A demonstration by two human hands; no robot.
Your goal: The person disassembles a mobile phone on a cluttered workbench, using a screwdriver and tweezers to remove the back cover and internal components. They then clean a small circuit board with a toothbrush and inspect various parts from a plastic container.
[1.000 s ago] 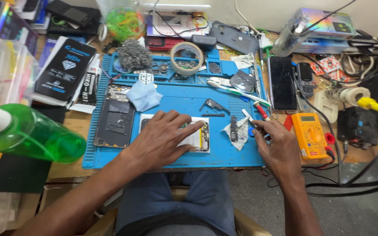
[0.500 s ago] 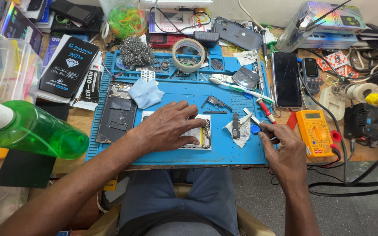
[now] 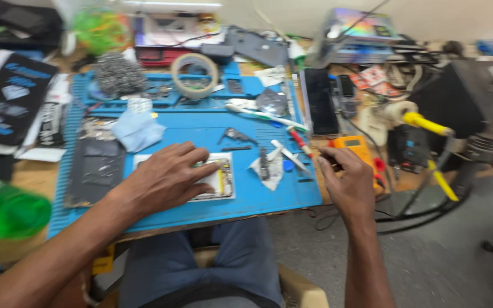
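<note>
The left hand (image 3: 164, 179) lies flat, fingers spread, pressing on the opened phone (image 3: 212, 182) at the near middle of the blue work mat (image 3: 201, 128), apparently to keep it from sliding. The right hand (image 3: 346, 182) hovers just off the mat's right edge, fingers curled together around something thin and dark that is too blurred to identify, above the orange multimeter (image 3: 355, 147). A tape roll (image 3: 194, 74) sits at the mat's far side, tweezers (image 3: 292, 157) and a red-handled screwdriver (image 3: 299, 141) near its right edge within easy reach.
</note>
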